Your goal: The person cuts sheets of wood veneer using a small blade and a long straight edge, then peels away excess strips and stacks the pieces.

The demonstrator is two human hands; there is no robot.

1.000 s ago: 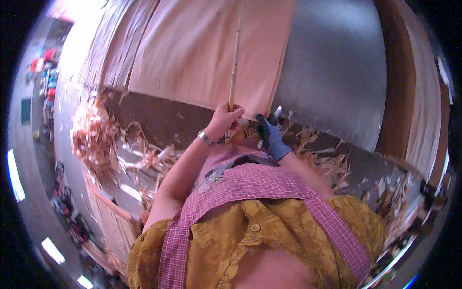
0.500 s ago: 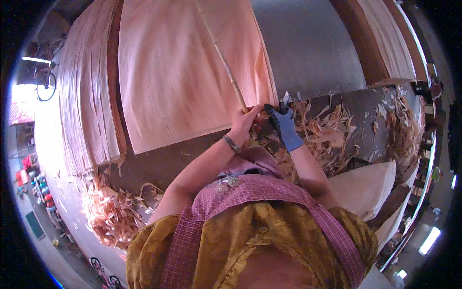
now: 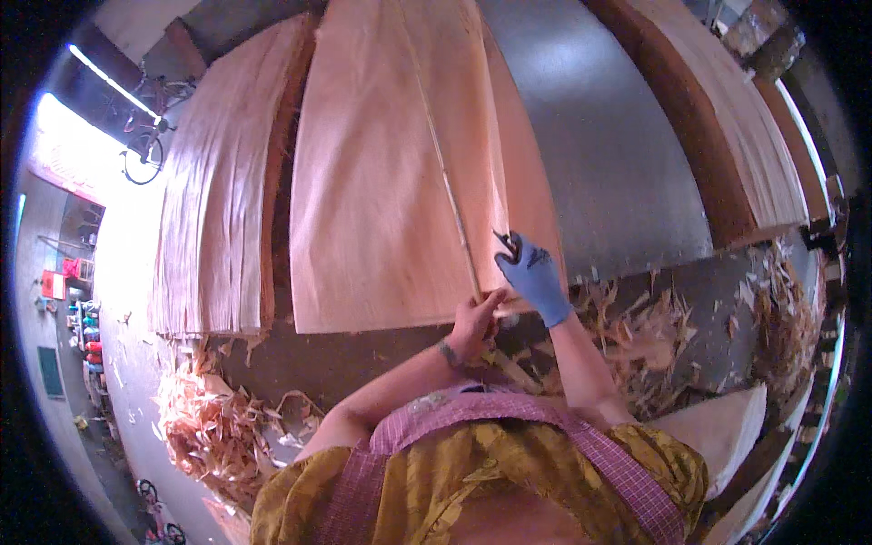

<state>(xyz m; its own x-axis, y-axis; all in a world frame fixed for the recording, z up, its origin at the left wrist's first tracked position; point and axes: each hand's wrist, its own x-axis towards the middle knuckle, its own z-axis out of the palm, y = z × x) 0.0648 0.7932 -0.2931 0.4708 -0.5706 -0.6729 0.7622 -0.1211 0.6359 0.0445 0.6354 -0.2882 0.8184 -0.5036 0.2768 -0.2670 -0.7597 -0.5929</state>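
I'm holding the thin stick [image 3: 446, 182] by its near end, left hand [image 3: 477, 325] closed; it's reaching over the pale sheet [image 3: 372, 209], left of the grey panel [image 3: 604, 136]. The right hand [image 3: 534, 277] is curling near the fold (I can't tell whether its fingers are pinching anything). I'm judging this as sheet-handling, calling next for steadiness.

Grey floor [image 3: 127, 391], paler beyond left edge of counter [image 3: 609, 163], darker along near edge. Toward far left corner: bright opening [image 3: 73, 136], white glare spilling onto floor; slanting light strip [image 3: 109, 82] over opening; bicycle [image 3: 143, 156] close by. Farther left: red-and-white box [image 3: 54, 285], dark green rectangle [image 3: 50, 372]. Pinkish bicycle [image 3: 159, 518] off near left corner.
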